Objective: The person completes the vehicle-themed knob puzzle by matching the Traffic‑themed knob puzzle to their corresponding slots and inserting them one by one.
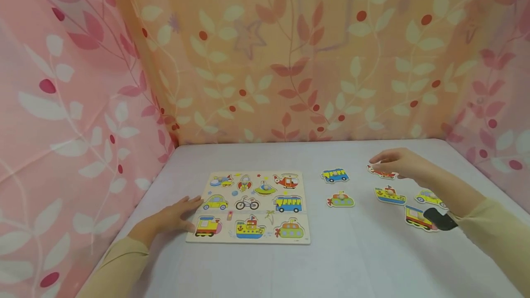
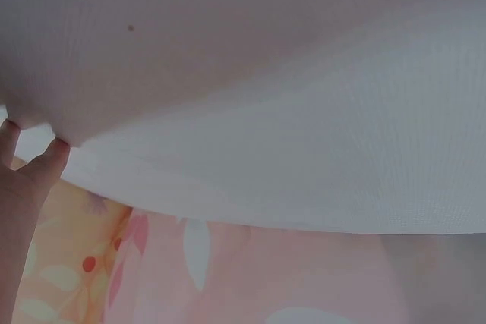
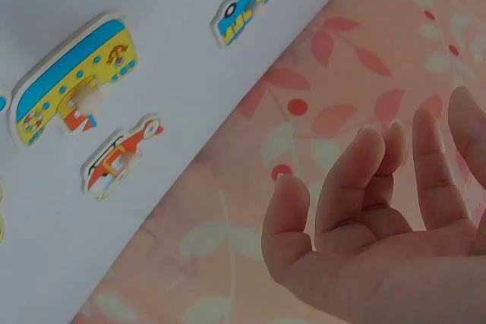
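Observation:
A wooden peg-puzzle board with printed vehicles lies left of the table's middle. Against its left edge my left hand rests with relaxed fingers; their tips also show at the edge of the left wrist view. My right hand has loosely bent fingers and holds nothing. In the head view it hovers over the red helicopter piece, partly hiding it. That helicopter piece lies flat on the cloth in the right wrist view. Nearest to it is the ship piece, with a round knob on top.
A blue bus piece and a green submarine piece lie right of the board. Below my right forearm are a yellow car piece and a train piece, partly behind the black wrist camera. Patterned curtains surround the white table.

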Available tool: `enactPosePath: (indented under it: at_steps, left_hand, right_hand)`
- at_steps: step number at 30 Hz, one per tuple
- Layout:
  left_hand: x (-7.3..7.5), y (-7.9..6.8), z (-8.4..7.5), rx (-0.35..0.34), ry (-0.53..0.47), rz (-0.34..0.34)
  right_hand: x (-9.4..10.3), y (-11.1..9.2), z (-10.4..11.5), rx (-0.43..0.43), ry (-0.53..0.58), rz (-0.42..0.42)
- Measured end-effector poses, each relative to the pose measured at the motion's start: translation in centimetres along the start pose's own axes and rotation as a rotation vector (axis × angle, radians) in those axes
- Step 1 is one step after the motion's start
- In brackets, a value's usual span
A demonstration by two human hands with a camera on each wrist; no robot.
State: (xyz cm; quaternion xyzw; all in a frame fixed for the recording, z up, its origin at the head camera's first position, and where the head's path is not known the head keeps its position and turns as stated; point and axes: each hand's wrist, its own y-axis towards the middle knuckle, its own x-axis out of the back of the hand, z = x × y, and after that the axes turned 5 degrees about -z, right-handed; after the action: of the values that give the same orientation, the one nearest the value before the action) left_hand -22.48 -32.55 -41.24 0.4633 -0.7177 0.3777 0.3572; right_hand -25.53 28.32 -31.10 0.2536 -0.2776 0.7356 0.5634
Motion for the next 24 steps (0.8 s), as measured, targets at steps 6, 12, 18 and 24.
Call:
enactPosePath:
  at_steps: [6,12,18,24]
  left_hand:
    - [0.1,0.0,0.0,-0.008,-0.01,0.002]
    - [0.0,0.0,0.1,0.003,0.002,-0.002]
    - [0.0,-0.1,-0.2,0.015,0.007,-0.006]
    - [0.0,-0.1,-0.3,0.008,0.0,-0.002]
  right_hand:
    - [1.5,-1.0,-1.8,0.025,-0.016,0.012]
    - [2.6,-2.0,-3.7,0.026,-0.048,0.005]
    - [3.3,-3.0,-5.2,0.013,-0.068,-0.006]
    - [3.8,-3.7,-6.7,0.001,-0.085,-0.018]
